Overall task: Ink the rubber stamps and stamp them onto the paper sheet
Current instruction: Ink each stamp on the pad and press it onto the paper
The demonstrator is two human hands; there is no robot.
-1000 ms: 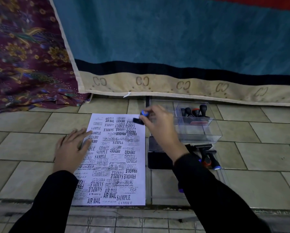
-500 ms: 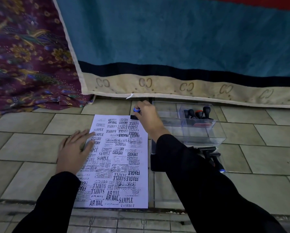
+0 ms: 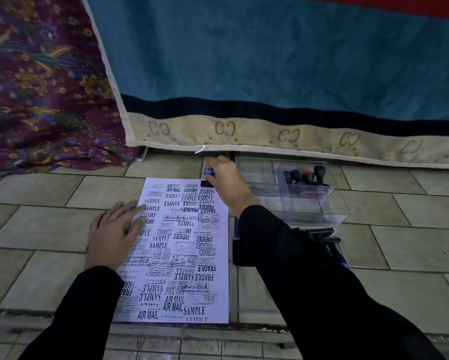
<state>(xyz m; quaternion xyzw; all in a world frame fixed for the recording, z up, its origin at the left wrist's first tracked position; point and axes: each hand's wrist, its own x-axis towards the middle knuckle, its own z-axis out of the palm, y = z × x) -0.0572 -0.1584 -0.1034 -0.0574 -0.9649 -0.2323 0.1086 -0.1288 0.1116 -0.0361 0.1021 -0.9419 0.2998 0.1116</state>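
Right hand [image 3: 227, 187]: fingers curled round a stamp [image 3: 208, 172] with a blue handle, gripping it from above. The stamp's black base sits on the far right corner of the paper sheet [image 3: 219, 294]. Whether the handle is fully upright cannot be told.

Left hand [image 3: 114, 236]: flat, fingers straight and slightly spread, holding nothing. The palm lies on the tiled floor [image 3: 44, 229] and the fingertips press the sheet's left edge. Both sleeves are black.

Sheet: flat on the floor, long side running near to far. It is densely covered in black imprints, many overlapping and some inverted. Legible are AIR MAIL, SAMPLE, FRAGILE, EXPRESS, AMENDED and FAX OUT.

Right of the sheet: dark ink pad [image 3: 240, 252] just beside the right edge, partly hidden by the right sleeve. Farther right and far: clear plastic box [image 3: 319, 214]. A smaller clear compartment at its far side holds spare stamps [image 3: 305, 176] standing handle-up, mostly black, one with a red-orange top. Near side of the box, right of the sleeve: loose black stamps [image 3: 322, 236], count not resolvable.

Far side: blue rug [image 3: 244, 61] with a black band and a beige border marked CC. Far left: purple floral cloth [image 3: 36, 87].
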